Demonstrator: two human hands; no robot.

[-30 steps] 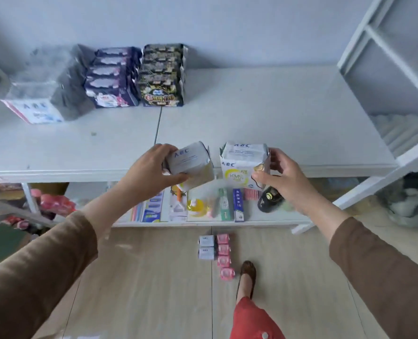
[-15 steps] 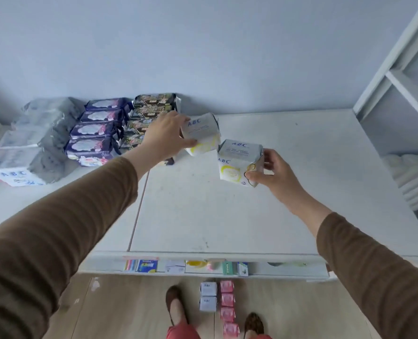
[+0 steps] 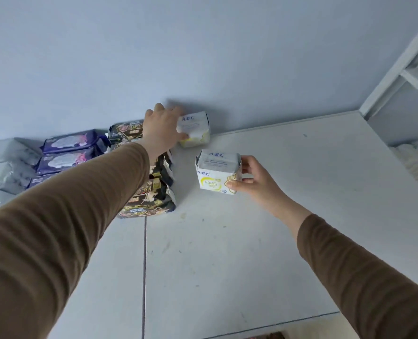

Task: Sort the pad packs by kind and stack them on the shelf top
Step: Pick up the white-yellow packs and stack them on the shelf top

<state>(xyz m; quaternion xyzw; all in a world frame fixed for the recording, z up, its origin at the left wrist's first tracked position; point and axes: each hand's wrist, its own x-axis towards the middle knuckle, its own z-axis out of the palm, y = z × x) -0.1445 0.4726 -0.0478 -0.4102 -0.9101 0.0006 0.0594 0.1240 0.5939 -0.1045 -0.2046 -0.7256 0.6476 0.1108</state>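
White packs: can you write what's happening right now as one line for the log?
left hand: holds white pack by wall | right hand: holds second white pack | black packs: stacked alongside | shelf top

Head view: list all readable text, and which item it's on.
"ABC": top of the far white pack, gripped by the left hand.
"ABC": top and front of the near white pack, gripped by the right hand.
"KMS": front of the near white pack.
"20": black-and-gold pack, rest of its print unreadable.
Purple packs: print too blurred.
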